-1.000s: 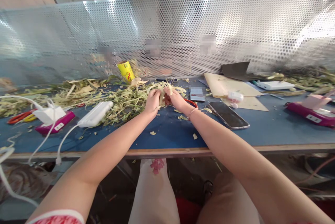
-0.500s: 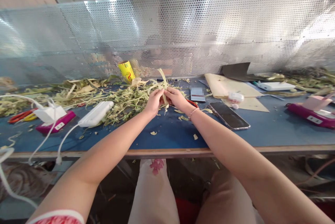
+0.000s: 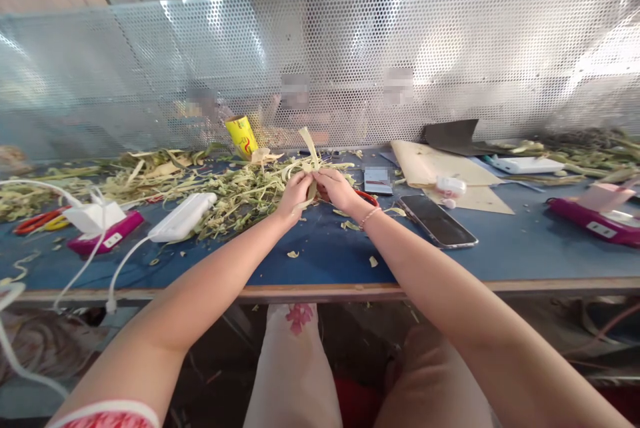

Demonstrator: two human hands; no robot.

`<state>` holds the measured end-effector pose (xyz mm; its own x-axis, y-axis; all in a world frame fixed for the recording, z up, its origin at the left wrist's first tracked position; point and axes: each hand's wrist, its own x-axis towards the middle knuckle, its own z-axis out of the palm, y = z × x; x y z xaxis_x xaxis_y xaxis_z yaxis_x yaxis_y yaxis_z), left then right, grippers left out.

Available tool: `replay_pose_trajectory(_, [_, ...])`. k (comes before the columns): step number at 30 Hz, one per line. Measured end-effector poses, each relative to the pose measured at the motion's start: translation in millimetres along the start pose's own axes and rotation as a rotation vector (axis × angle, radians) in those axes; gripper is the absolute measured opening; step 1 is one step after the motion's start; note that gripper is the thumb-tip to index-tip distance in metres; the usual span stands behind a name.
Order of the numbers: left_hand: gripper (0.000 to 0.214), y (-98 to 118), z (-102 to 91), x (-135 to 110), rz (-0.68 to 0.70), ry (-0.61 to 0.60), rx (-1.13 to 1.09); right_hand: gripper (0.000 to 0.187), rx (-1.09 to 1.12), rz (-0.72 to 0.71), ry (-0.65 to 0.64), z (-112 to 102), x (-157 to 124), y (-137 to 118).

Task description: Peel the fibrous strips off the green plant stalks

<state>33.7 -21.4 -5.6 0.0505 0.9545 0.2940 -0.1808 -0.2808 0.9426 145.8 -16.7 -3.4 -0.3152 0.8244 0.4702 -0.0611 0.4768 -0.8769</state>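
Observation:
My left hand (image 3: 294, 193) and my right hand (image 3: 336, 188) meet over the middle of the blue table (image 3: 325, 255). Both pinch a pale yellow leaf strip (image 3: 310, 151) whose free end sticks up above my fingers. A heap of green and yellow leaf scraps (image 3: 235, 191) lies just left of my hands. Red-handled scissors (image 3: 369, 197) peek out from behind my right wrist, which wears a thin bracelet.
A black phone (image 3: 436, 220) lies right of my hands, with a small card (image 3: 377, 180) and brown paper (image 3: 440, 171) behind it. A white power bank (image 3: 183, 217) with cable and a pink device (image 3: 105, 236) sit left. A yellow roll (image 3: 241, 136) stands before the perforated metal screen (image 3: 350, 61).
My hands have lifted the strip from the heap and turned it so its end now points upward. Both hands have shifted slightly toward me.

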Motion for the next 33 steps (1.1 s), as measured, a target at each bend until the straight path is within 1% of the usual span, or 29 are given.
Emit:
replay_pose_trajectory(4, [0.026,2,0.8,0,0.004,0.019,-0.007,0.023,-0.211,-0.01,0.067,-2,2,-1])
replay_pose_trajectory(8, [0.028,4,4.8,-2,-0.001,0.07,-0.097,0.022,-0.396,-0.088,0.099,-3,1,-3])
replay_pose_trajectory(11, [0.027,10,9.7,-6,-0.04,0.125,-0.158,0.022,-0.439,-0.134,0.075,-2,0,-4])
replay_pose_trajectory(16, [0.024,20,14.7,-11,-0.111,0.159,-0.241,0.022,-0.429,-0.168,0.054,-1,-2,-3])
replay_pose_trajectory(19, [0.023,21,14.6,-11,-0.133,0.178,-0.267,0.022,-0.361,-0.141,0.054,-1,-1,-1])
replay_pose_trajectory(23, [0.022,21,13.8,-10,-0.184,0.186,-0.3,0.022,-0.088,0.024,-0.027,-1,-1,0])
replay_pose_trajectory(25, [0.023,21,13.5,-10,-0.201,0.145,-0.321,0.02,0.056,0.093,-0.061,-1,-1,-1])
replay_pose_trajectory(27, [0.023,20,12.7,-10,-0.217,0.089,-0.341,0.019,0.161,0.126,-0.07,-1,-1,-3])
replay_pose_trajectory(29, [0.022,21,11.3,-9,-0.229,0.075,-0.36,0.021,0.22,0.138,-0.066,-1,-1,-4])
replay_pose_trajectory(31, [0.019,21,9.2,-8,-0.24,0.083,-0.383,0.024,0.233,0.149,-0.06,-1,-1,-5])
replay_pose_trajectory(33, [0.014,21,7.0,-7,-0.265,0.045,-0.405,0.026,0.223,0.165,-0.058,-2,-1,-6])
